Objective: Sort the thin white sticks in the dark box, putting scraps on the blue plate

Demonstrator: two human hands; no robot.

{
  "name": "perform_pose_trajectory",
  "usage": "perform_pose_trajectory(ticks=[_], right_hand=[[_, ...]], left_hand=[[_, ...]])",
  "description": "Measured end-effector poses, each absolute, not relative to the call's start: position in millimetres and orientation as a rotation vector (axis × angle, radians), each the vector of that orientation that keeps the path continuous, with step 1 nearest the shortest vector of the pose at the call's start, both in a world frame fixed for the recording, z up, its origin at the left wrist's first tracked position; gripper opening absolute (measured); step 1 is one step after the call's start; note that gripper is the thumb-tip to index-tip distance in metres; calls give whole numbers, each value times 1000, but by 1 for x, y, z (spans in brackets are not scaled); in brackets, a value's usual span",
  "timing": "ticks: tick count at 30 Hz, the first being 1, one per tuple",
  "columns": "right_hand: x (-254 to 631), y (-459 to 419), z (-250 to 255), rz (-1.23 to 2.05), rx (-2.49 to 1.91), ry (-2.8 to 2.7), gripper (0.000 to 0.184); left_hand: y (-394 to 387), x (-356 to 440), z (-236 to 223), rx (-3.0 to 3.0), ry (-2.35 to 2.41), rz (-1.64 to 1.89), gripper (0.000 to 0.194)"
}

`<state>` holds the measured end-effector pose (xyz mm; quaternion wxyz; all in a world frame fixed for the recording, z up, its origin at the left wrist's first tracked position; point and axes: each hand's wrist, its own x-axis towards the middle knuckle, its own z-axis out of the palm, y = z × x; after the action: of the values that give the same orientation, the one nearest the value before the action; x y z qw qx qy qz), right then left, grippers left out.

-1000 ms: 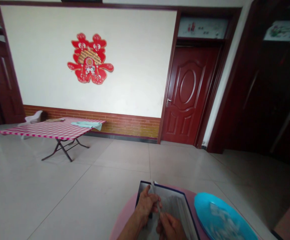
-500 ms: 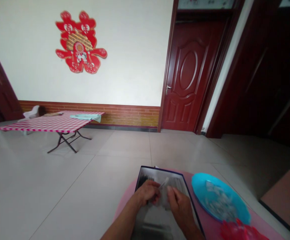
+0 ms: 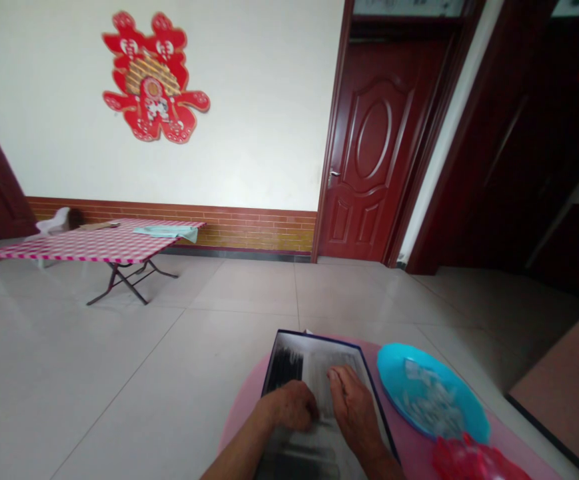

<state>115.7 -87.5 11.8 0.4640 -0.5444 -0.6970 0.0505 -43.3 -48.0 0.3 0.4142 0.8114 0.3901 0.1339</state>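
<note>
A dark-rimmed tray (image 3: pixel 274 353) with a glossy grey inside lies on a pink round table (image 3: pixel 242 407) at the bottom of the view. My left hand (image 3: pixel 289 407) rests in the tray with its fingers curled closed; what they hold, if anything, is hidden. My right hand (image 3: pixel 352 410) lies beside it, fingers stretched flat on the tray's contents. A blue plate (image 3: pixel 394 363) with several small white pieces stands right of the tray, and a red plastic thing (image 3: pixel 462 460) lies below the plate.
A folding table (image 3: pixel 89 247) with a red-checked cloth stands at the left by the wall, a pale cloth (image 3: pixel 166 231) on it. A dark red door (image 3: pixel 369 147) is shut at the back. Tiled floor spreads between. A brown surface (image 3: pixel 569 393) shows at right.
The view tipped downward. The thin pale strip that my two hands held up over the tray is no longer in sight, and both hands have sunk onto the tray.
</note>
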Motion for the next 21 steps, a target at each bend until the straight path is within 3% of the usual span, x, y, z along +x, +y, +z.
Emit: perform_pose_trajectory(ticks=[12,21], right_hand=[[106,-92,12,452,-1437,-2140,29],[107,-117,3,577,-1572,-2271,23]], left_hand=[[-69,-65,24,2337,1002,-170,25],[-99,-62,27,2518,1200,-148,35]])
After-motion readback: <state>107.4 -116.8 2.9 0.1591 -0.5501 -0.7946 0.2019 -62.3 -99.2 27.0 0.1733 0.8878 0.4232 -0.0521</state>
